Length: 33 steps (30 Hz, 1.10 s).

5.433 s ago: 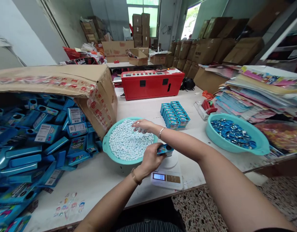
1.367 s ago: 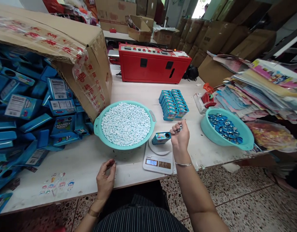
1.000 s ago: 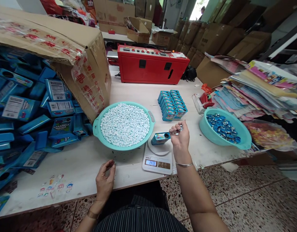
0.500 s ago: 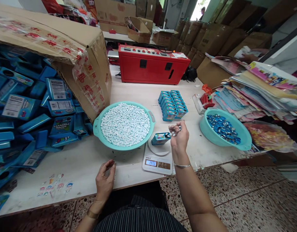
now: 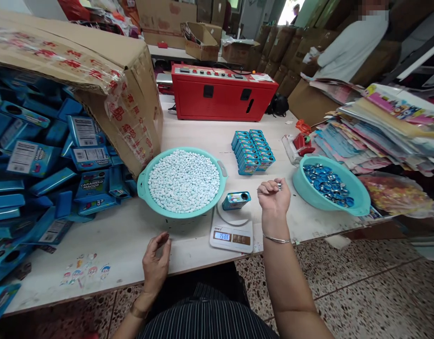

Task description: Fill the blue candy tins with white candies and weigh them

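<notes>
1. Looks like the fill-by-weight step, going by the setup; probably portioning white pieces (image 5: pixel 183 181) into the blue tin (image 5: pixel 234 203) while watching the scale (image 5: pixel 231 242);
2. Got the tin sitting on the scale's round plate, printed side toward the camera, round opening facing up; can't tell from here how full;
3. Holding the right hand (image 5: pixel 273 195) just beside the tin, clear of touching; curled inward with the palm side showing, pinching something small and pale by the thumb; likely a few more pieces, but can't count them;
4. Resting the left hand (image 5: pixel 156 261) at the near edge of the tabletop (image 5: pixel 188 249); loosely cupped, with a gap between thumb and fingers and nothing visible inside; near the teal bowl (image 5: pixel 183 215) of pieces, well apart from the tin;
5. Calls next, at a guess, for a proper look at the lit display (too small to swear by every digit); then either dropping in another piece or calling it done; go slow, honestly, so as not to overshoot;
6. After that, would bet on closing up with one of the round blue-and-silver bits (image 5: pixel 328 184), maybe lids, from the right-hand bowl (image 5: pixel 309 197); then parking next to the neat block of tins (image 5: pixel 248 168) behind the scale.
</notes>
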### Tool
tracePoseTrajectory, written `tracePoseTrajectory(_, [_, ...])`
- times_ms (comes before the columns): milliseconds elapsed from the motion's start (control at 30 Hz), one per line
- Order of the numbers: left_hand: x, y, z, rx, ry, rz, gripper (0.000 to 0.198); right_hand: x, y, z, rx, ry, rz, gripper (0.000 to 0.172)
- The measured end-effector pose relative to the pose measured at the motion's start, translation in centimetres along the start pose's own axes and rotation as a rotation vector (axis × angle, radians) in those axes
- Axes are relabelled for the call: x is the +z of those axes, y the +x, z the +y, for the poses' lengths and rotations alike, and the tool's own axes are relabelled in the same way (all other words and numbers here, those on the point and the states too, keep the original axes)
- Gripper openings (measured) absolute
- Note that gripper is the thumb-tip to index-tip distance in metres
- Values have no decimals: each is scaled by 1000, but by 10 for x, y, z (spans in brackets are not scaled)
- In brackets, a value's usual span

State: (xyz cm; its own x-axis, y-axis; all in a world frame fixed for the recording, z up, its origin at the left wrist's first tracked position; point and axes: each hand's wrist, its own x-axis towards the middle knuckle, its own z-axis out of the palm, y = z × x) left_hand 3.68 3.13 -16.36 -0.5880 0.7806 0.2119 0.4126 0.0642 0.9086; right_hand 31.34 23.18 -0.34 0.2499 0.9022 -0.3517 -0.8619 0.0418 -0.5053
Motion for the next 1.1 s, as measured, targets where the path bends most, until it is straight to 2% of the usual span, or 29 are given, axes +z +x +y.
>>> tracePoseTrajectory(200, [-6,2,38,307,81,-64,19,-25,-9,-32,-69,108,-10,31])
tracePoseTrajectory(367, [4,28,85,514,62,-148,23,-57,-16,-39,-76,137,19,27])
tracePoseTrajectory(500, [30,65,127,656,106,-282,19,-75,-19,-33,-49,146,18,25])
tracePoseTrajectory(667, [78,98,170,814,377,-565,15,-83,-23,-28,-24,209,46,24])
tracePoseTrajectory(767, [103,106,182,852,527,-695,17,-89,-22,-31,-36,225,44,24])
tracePoseTrajectory(900, [124,109,188,883,646,-806,20,-102,-18,-36,-86,197,10,27])
tracePoseTrajectory(1000, [135,109,194,902,694,-847,26,-107,-16,-37,-93,220,26,26])
tracePoseTrajectory(1100, [146,107,202,909,708,-837,26,-106,-16,-37,-71,256,55,25])
